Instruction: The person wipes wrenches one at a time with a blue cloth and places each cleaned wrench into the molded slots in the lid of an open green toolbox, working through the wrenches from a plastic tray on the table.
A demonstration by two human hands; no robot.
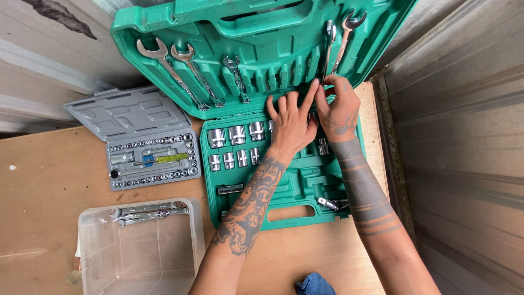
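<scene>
a green plastic tool case lies open on the wooden surface, its lid propped back toward the wall with moulded slots running across it. in the lid sit two large combination wrenches on the left, a smaller wrench near the middle, and a pair of slim wrenches at the right, their shiny steel bright against the green. the right hand is at the lower end of that slim pair, fingers pinched together on the shaft of one. the left hand lies flat with fingers spread over the hinge line of the case, gripping nothing, the fingertips reaching up onto the lid's empty slots. below the hands the tray holds two rows of chrome sockets, large ones above small ones, plus a loose adapter near the handle cutout. to the left sits a smaller grey socket set, open, and nearer the onlooker a clear plastic bin with a few wrenches lying at its far end.
</scene>
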